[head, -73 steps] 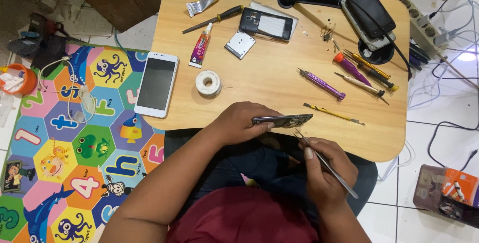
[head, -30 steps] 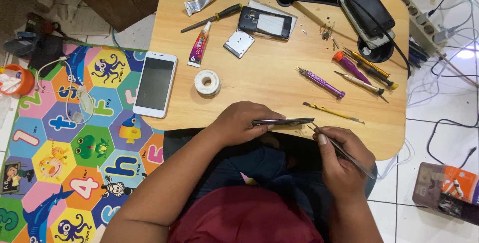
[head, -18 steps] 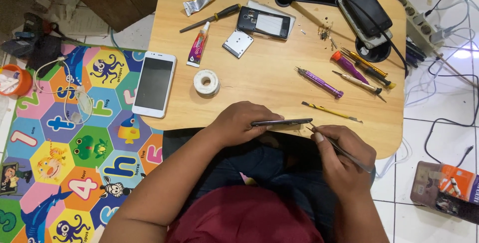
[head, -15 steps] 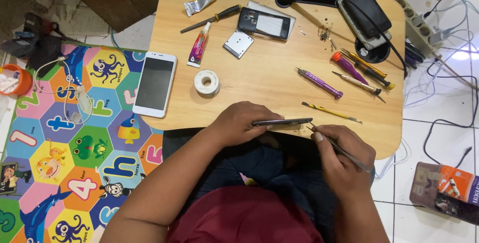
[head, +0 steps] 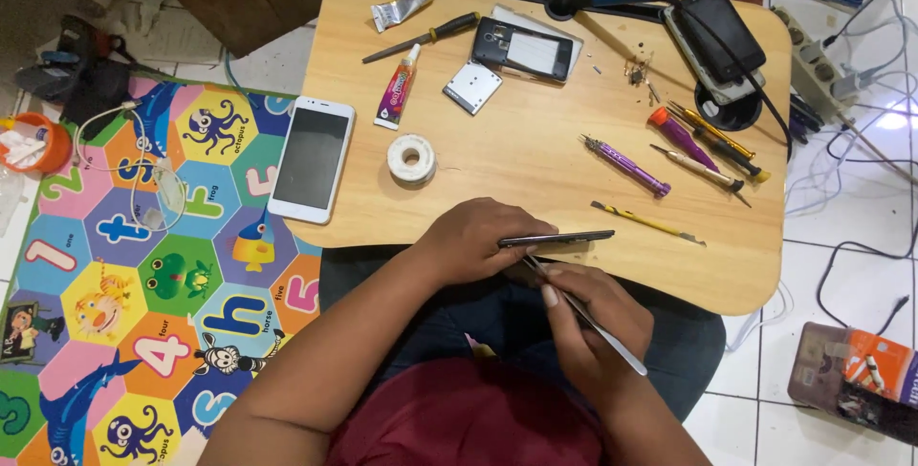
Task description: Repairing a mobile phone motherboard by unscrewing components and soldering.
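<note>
A: In the head view, what do the hands hold?

B: The left hand is clamped on a thin dark phone, turned edge-up at the near edge of the wooden surface, so its side seam faces the tool. The right hand is pinched shut on metal tweezers, whose tip meets the phone's underside just near the left fingers.

A: Why so close to the body?

B: Likely for steadiness; both wrists rest over the lap, hands almost touching.

A: And the rest of the surface?

B: Tools lie within reach on the right: a purple screwdriver, a yellow-handled pick, and more drivers beyond. At the middle, a solder reel. Farther off, an opened phone body beside its square cover, a glue tube and a dark phone on a stand. A white phone overhangs the left edge, above the colourful play mat on the floor.
</note>
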